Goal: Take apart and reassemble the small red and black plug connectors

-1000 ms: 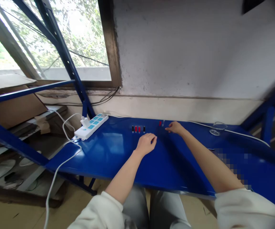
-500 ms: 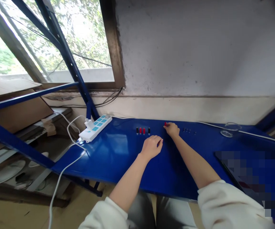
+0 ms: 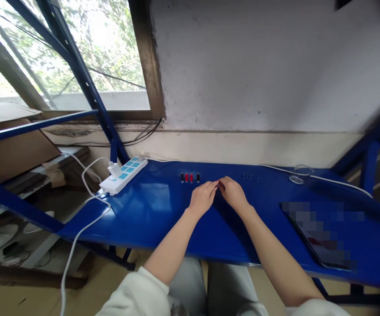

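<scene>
My left hand (image 3: 203, 198) and my right hand (image 3: 234, 193) meet fingertip to fingertip over the blue table. Pinched between them is a small red cylinder (image 3: 218, 183), mostly covered by the fingers. Just left of the hands, two black cylinders (image 3: 182, 177) and two red cylinders (image 3: 191, 177) stand in a short row, each with a pale lower end; they resemble small plug connectors. To the right of my right hand lie several tiny metal pieces (image 3: 247, 176), too small to name.
A white power strip (image 3: 124, 176) with a plugged-in adapter sits at the table's left end. A clear round container (image 3: 296, 179) is at the back right. A dark flat tablet-like device (image 3: 315, 241) lies front right. Blue frame posts (image 3: 87, 83) rise at left.
My right hand has brought the red cylinder from the back of the table toward me, and my left hand has closed in on it. The view has shifted slightly.
</scene>
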`<state>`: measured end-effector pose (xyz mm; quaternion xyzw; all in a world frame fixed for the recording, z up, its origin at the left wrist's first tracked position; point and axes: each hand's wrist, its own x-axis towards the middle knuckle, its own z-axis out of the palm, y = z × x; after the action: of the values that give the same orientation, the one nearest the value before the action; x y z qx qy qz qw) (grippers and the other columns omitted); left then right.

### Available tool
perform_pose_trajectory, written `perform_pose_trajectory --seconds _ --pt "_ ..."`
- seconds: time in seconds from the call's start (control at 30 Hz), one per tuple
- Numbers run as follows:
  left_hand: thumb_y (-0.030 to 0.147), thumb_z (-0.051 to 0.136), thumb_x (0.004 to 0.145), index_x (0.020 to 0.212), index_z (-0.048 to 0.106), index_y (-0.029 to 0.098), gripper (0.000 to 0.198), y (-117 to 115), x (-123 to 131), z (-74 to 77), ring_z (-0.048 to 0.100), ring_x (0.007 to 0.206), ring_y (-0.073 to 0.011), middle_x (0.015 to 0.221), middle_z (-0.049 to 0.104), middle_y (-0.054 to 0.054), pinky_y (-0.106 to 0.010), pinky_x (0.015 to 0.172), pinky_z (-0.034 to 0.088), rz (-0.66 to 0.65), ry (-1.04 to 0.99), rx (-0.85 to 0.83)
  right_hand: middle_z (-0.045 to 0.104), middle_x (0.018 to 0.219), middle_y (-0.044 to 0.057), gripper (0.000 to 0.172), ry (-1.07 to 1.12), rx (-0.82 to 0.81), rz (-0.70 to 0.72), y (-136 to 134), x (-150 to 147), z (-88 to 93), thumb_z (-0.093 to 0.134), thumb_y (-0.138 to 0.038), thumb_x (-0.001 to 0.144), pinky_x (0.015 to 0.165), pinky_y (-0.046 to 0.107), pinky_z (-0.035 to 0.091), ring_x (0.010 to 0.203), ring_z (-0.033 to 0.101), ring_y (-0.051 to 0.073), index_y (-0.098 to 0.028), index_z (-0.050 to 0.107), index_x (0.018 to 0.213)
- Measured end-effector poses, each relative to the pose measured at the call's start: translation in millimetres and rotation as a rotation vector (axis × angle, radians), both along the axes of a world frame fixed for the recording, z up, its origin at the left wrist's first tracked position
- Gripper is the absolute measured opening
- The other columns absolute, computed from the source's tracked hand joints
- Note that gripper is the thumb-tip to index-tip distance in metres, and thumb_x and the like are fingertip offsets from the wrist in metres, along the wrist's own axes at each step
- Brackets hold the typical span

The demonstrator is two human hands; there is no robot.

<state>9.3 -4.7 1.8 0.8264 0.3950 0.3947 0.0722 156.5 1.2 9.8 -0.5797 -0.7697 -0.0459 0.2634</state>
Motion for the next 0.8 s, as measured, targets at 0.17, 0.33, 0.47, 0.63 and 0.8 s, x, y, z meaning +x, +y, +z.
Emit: perform_pose_trajectory --seconds 0.17,0.33,0.47,0.63,0.8 --pt "0.021 0.038 0.085 0.112 0.053 0.025 0.031 4 0 -5.3 0.059 0.086 -0.0171 0.102 0.061 -0.006 -0.029 0.076 0.046 0.06 -0.086 -0.05 0.055 0.081 0.007 0.018 0.017 -0.023 0.137 2 -1 -2.4 0.039 -0.013 0.081 0.058 0.024 0.037 0.068 0.052 0.015 -0.018 0.057 0.085" --pt "0.023 0.043 0.084 0.098 0.058 0.024 0.021 8 -2 -7.2 0.061 0.081 -0.0169 0.093 0.064 -0.004 -0.027 0.073 0.046 0.118 -0.216 -0.1 0.058 0.08 0.006 0.02 0.148 -0.038 0.183 5 2 -7.4 0.041 -0.029 0.085 0.061 0.025 0.04 0.07 0.055 0.016 -0.02 0.058 0.085" --pt "0.026 0.044 0.084 0.098 0.056 0.023 0.019 10 -1 -5.4 0.061 0.075 -0.0151 0.084 0.065 -0.004 -0.026 0.068 0.047 0.126 -0.466 -0.17 0.062 0.078 0.007 0.027 0.238 -0.035 0.078 8 6 -10.9 0.039 -0.039 0.085 0.061 0.027 0.041 0.07 0.058 0.018 -0.02 0.058 0.09" --pt "0.029 0.044 0.084 0.098 0.054 0.022 0.019 7 1 -2.7 0.06 0.062 -0.0111 0.085 0.065 -0.004 -0.023 0.062 0.047 0.04 -0.56 -0.225 0.062 0.096 0.009 0.028 0.285 -0.008 0.118 11 8 -14.5 0.037 -0.033 0.086 0.072 0.029 0.043 0.087 0.058 0.02 -0.02 0.059 0.099" --pt "0.033 0.044 0.084 0.096 0.053 0.021 0.02 5 2 -0.9 0.056 0.05 -0.0076 0.084 0.066 -0.003 -0.022 0.058 0.046 0.053 -0.58 -0.244 0.063 0.093 0.009 0.029 0.288 0.006 0.103 11 9 -16.2 0.037 -0.032 0.086 0.073 0.03 0.044 0.084 0.059 0.02 -0.02 0.06 0.1"
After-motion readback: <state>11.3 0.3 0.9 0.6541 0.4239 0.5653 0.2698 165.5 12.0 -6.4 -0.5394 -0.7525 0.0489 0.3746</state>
